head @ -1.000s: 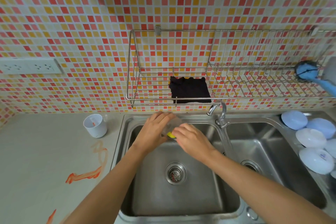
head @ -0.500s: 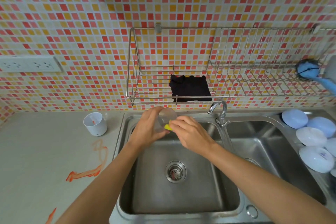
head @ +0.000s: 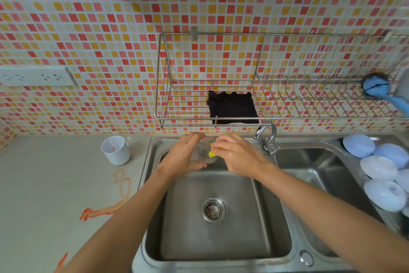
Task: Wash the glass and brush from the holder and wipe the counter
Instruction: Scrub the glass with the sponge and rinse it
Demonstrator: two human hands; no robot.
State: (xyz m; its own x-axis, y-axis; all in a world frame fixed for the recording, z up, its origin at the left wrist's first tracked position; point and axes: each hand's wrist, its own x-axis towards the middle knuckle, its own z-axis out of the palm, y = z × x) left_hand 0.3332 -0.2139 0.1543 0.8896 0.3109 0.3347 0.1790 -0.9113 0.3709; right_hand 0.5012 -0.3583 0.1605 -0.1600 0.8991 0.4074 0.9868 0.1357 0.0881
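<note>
L hand is wrapped round the clear glass, holding it over the back of the left sink basin, while the R hand pinches a yellow sponge against the glass wall, so my read is the scrub is midway. No water shows at the tap just right of the R hand, so a rinse looks still to come. Rest of the job seems untouched: orange smears on the counter well to the left of the L hand, and the white holder cup sits on the counter near that hand. Whether a brush is in it, can't tell; only a red mark shows inside. A blue-headed brush hangs far right on the wire rack, handle cut off at the frame edge. Black cloth on the rack just above both hands, prob for wiping. Glass is see-through & mostly behind fingers, so soap or dirt on it is hard to make out. White bowls far right, partly cropped
</note>
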